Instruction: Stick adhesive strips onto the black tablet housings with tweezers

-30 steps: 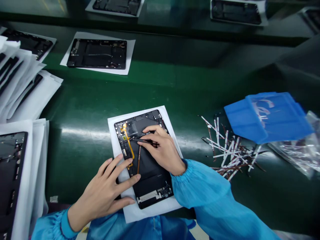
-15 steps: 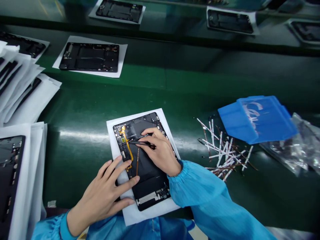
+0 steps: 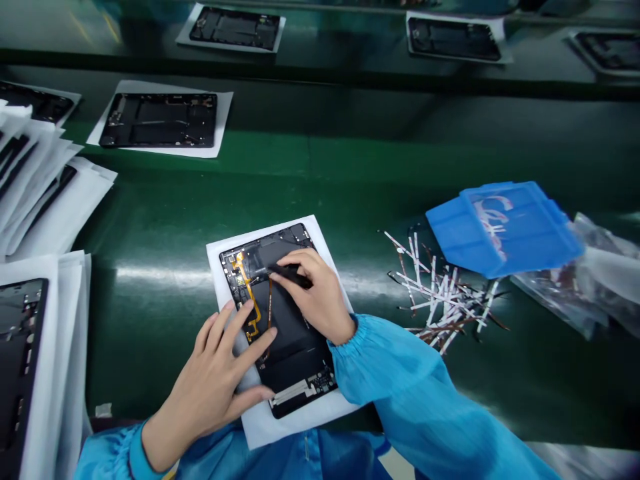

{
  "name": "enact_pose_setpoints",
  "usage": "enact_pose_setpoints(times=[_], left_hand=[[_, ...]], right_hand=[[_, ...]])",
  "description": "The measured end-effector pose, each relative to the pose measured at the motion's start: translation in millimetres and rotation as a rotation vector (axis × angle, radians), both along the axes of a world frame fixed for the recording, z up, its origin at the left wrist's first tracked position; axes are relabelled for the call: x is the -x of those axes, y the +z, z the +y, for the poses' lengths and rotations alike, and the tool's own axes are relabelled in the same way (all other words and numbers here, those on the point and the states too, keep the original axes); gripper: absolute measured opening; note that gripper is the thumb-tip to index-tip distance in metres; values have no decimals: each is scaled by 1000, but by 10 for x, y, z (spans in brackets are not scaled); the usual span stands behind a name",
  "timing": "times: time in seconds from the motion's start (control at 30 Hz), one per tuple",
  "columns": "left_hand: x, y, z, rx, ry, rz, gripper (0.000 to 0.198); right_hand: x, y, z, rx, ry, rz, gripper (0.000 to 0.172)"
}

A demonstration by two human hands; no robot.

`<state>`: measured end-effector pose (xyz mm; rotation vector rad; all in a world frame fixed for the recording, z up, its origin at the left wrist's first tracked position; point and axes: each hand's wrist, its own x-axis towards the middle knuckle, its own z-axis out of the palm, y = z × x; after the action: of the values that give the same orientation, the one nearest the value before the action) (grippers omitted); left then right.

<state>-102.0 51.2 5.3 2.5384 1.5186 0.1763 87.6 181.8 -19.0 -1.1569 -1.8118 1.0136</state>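
A green table is covered at its left by a stack of white sheets, on which a dark shell is laid. Near the table's front edge, a black tablet is laid at a slant on a single white sheet. Well to its right, a blue bin is set behind a loose pile of strips. The tablet's left edge is touched by the left hand, fingers spread, nothing gripped. Black tweezers are pinched by the right hand above the tablet; whether anything is held in the tips cannot be told. Beside an orange cable, a thin brown ribbon is seen.
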Motion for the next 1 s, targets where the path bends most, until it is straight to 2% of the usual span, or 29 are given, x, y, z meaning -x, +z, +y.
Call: enact_pose_setpoints(times=[0.07, 0.17, 0.4, 0.53, 0.63, 0.73, 0.83, 0.93, 1.0], left_hand=[[-45, 15, 81, -3, 74, 27, 61], [-103, 40, 245, -14, 155, 36, 54], [-205, 107, 540, -107, 254, 59, 36], [-225, 134, 618, -50, 312, -51, 30], [-213, 120, 710, 32, 373, -171, 37], [-197, 89, 854, 86, 455, -262, 50], [-169, 64, 1033, 86, 470, -320, 59], [-98, 61, 1209, 61, 392, -394, 65], [-19, 57, 1310, 18, 343, -438, 66]], right_hand=[[3, 18, 16, 8, -64, 49, 2], [1, 42, 21, 9, -94, 67, 11], [-16, 64, 7, 38, -68, 79, 12], [-2, 30, 13, 61, -64, 84, 13], [-3, 43, 8, 72, -70, 74, 13], [-21, 242, 25, 67, -60, 61, 14], [9, 625, 190, -21, -42, 41, 13], [207, 937, 626, -125, -50, -16, 12], [487, 983, 1051, -58, -50, -132, 15]])
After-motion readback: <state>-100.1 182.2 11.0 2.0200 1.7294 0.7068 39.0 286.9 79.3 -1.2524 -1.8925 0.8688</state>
